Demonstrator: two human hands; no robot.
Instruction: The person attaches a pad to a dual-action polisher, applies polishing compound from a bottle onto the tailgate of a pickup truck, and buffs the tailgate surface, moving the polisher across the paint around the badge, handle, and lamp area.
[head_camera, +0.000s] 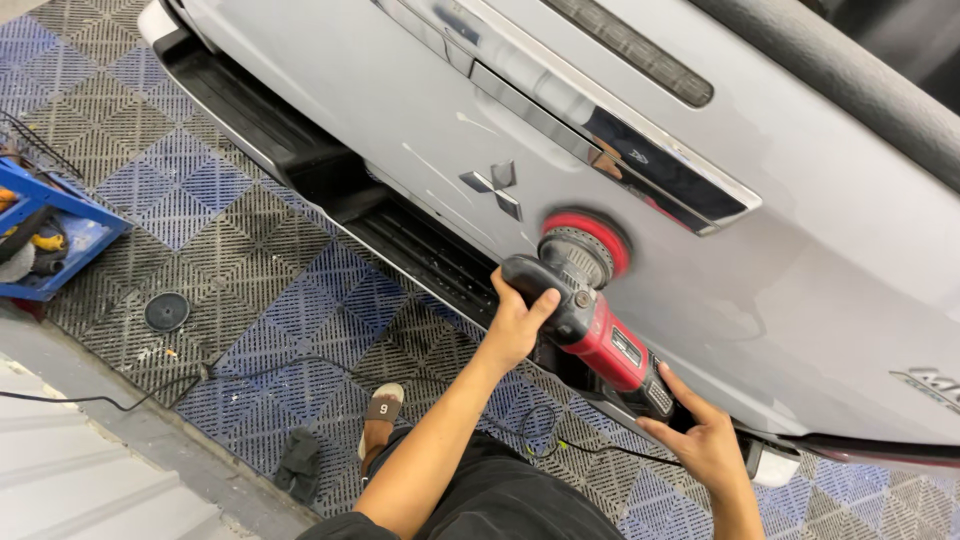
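A red and black power polisher (600, 335) has its round red pad (590, 235) pressed flat against the grey tailgate (800, 250) of a vehicle, just below the chrome handle trim (660, 170). My left hand (515, 320) grips the black front knob of the polisher. Around the tool's rear body my right hand (695, 435) curls, fingers partly wrapped. The black power cord (560, 445) trails from the tool down to the floor.
Grey and blue grid floor tiles (240, 260) lie below the black rear bumper step (300, 140). A blue cart tray (60, 235) with tools stands at left. A black round pad (166, 311), a dark cloth (298, 463) and my sandalled foot (381, 415) are on the floor.
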